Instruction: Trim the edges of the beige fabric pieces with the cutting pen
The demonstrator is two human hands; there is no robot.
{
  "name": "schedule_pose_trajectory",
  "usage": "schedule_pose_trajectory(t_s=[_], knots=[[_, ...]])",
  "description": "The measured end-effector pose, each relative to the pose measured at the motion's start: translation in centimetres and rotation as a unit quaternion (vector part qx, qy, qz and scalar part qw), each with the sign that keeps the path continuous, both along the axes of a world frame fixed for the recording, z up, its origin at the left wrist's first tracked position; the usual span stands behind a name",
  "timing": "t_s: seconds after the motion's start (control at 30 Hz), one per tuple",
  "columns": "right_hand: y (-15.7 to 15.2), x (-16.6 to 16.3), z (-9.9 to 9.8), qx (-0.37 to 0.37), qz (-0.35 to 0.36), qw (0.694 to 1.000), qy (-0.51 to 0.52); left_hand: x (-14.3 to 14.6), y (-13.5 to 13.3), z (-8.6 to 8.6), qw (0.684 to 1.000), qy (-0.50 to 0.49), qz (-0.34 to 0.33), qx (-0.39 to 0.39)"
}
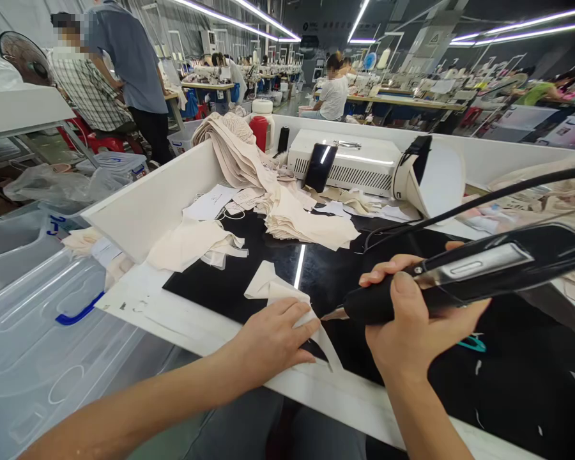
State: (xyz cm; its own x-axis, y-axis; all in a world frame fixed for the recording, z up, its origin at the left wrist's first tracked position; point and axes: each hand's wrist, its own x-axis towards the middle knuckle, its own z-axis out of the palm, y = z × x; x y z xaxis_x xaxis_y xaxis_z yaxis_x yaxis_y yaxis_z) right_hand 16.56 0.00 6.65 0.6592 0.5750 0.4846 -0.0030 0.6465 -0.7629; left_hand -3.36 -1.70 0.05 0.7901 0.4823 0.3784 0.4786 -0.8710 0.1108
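My left hand (280, 335) bends its fingers over a small cream fabric piece (268, 284) and holds it at the front edge of a black glossy work surface (206, 287). A narrow strip of the fabric trails from under my fingers toward the edge. My right hand (412, 319) is wrapped around a black corded hand tool (483, 265) with a narrow metal tip. That tip points left and is close to the fabric beside my left fingertips; whether they touch, I cannot tell. The tool's exact kind is unclear.
Cream fabric stacks (306, 220) and a loose pile (191, 243) lie farther back. A phone (320, 167) leans on a white vented box (345, 160). The tool's black cord (508, 188) arcs over the right side. Clear plastic bins (43, 358) stand at left. Other people sit or stand beyond.
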Motion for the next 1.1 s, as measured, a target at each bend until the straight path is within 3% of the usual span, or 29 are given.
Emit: schedule_pose_trajectory(t_s=[0.6,0.9,1.1], knots=[[1.3,-0.8,0.0,0.005,0.002,1.0,0.01,0.2,0.0,-0.9,1.0,-0.005,-0.003,-0.011],[1.9,-1.1,-0.3,0.014,0.006,1.0,-0.004,0.4,0.0,-0.3,1.0,0.015,-0.002,-0.023],[1.7,-0.8,-0.9,-0.005,0.023,1.0,0.016,-0.6,0.8,0.7,0.996,-0.012,-0.002,-0.087]])
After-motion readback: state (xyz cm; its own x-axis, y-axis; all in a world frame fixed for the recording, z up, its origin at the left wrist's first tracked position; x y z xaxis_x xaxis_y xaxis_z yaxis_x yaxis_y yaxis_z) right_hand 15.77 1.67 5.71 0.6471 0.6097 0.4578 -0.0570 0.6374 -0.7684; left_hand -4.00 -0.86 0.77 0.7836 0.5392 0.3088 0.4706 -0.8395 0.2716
